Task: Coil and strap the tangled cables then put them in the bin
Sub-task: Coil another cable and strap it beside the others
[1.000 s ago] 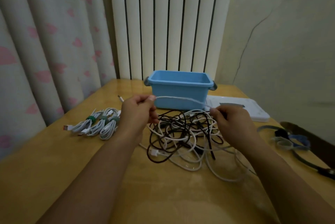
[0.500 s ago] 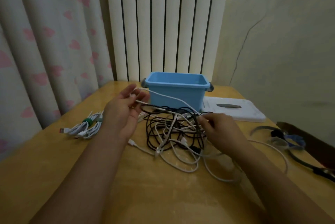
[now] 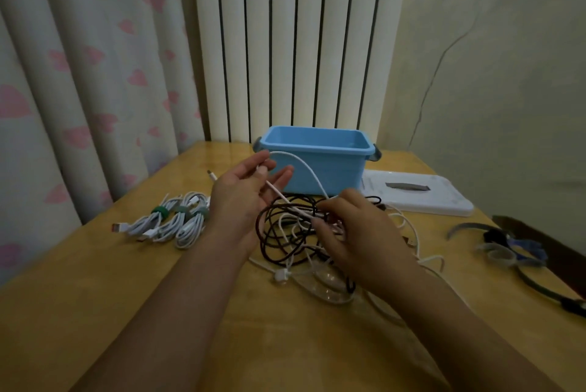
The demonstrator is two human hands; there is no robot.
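Where the wooden table (image 3: 95, 312) meets the far wall, a white ribbed radiator (image 3: 285, 42) rises behind it, with a curtain (image 3: 79, 58) printed in pink shapes hanging on the left and a pale wall (image 3: 491, 74) marked by a thin crack on the right. A blue bin (image 3: 320, 169) stands at the far middle of the table, and what shows of its inside holds no cables. Just right of it lies a flat white lid (image 3: 418, 195) with a grey handle. Near the right edge lie loose straps (image 3: 504, 249).

On the left, three white coils (image 3: 171, 223) lie side by side, each bound by a green band. The tangle (image 3: 304, 233) of black and white cables sits at the middle, near side of the bin.

The left hand (image 3: 244, 198) is raised, palm up, its thumb and fingers pinching a white cable (image 3: 304, 166) that arcs over to the right hand (image 3: 355, 233). The right hand rests over the tangle, fingers curled and pinching the same cable.
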